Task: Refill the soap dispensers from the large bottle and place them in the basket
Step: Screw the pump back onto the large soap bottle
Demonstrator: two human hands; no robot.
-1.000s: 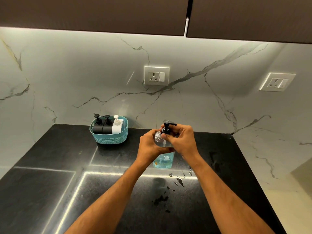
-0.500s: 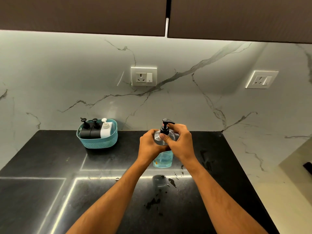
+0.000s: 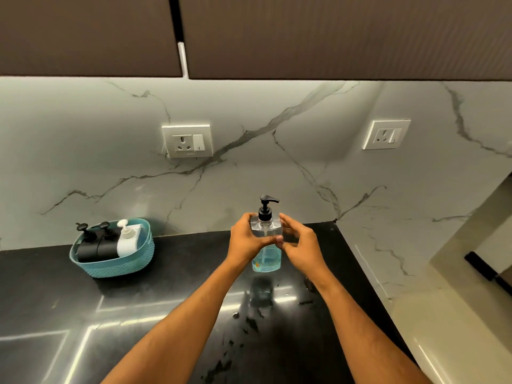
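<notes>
A clear pump bottle [image 3: 267, 259] with blue liquid in its lower part stands upright on the black countertop [image 3: 55, 300]. Its black pump [image 3: 266, 207] is on top, spout pointing right. My left hand [image 3: 243, 239] grips the bottle's body from the left, thumb across the front. My right hand [image 3: 302, 245] is at the bottle's right side, fingers loosely curved, fingertips by its shoulder and not wrapped round it. At the back left, a teal basket [image 3: 110, 266] holds two black dispensers [image 3: 87, 249] [image 3: 106, 246] and a white dispenser [image 3: 127, 243].
Dark spilled drops [image 3: 249, 320] lie on the counter in front of the bottle. Two wall sockets [image 3: 188, 141] [image 3: 386, 134] sit on the marble backsplash, under dark cabinets [image 3: 332, 37]. The counter ends at the right against a marble side wall [image 3: 401, 245].
My right hand has come off the pump head and dropped to the bottle's right side. My left hand still holds the bottle. My view has swung, so the basket appears farther left.
</notes>
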